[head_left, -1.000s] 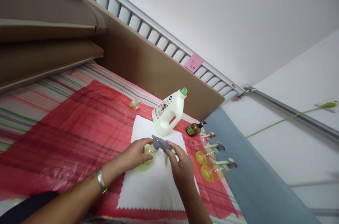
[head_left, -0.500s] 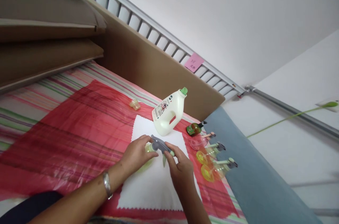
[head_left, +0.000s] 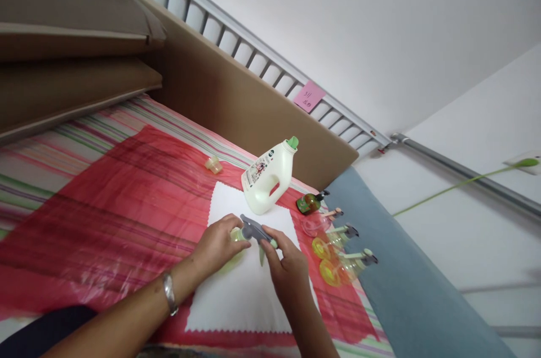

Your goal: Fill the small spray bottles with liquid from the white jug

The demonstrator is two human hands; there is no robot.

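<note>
My left hand (head_left: 220, 242) is closed around the neck of a pale yellow-green see-through spray bottle (head_left: 234, 261), which lies tilted over a white cloth (head_left: 249, 307) with zigzag edges. On the bottle's neck sits a grey trigger spray head (head_left: 256, 228). The fingers of my right hand (head_left: 289, 268) pinch the nozzle end of this head, and its pale green trigger points downward. Whether the head is screwed tight I cannot tell. Just beyond my hands, a white jug (head_left: 270, 180) with a handle and an uncovered green spout stands on the cloth's far edge.
A pale translucent cap (head_left: 213, 164) lies on the red plastic sheet (head_left: 139, 206). To the right are a green pump bottle (head_left: 309, 203) and several spray bottles (head_left: 332, 270), beside a blue-grey panel (head_left: 380, 251). A brown board (head_left: 236, 98) and radiator (head_left: 228, 42) stand behind; stacked cushions (head_left: 76, 53) are at left.
The view has shifted very slightly. Both hands keep the same hold on the spray bottle and its head.
</note>
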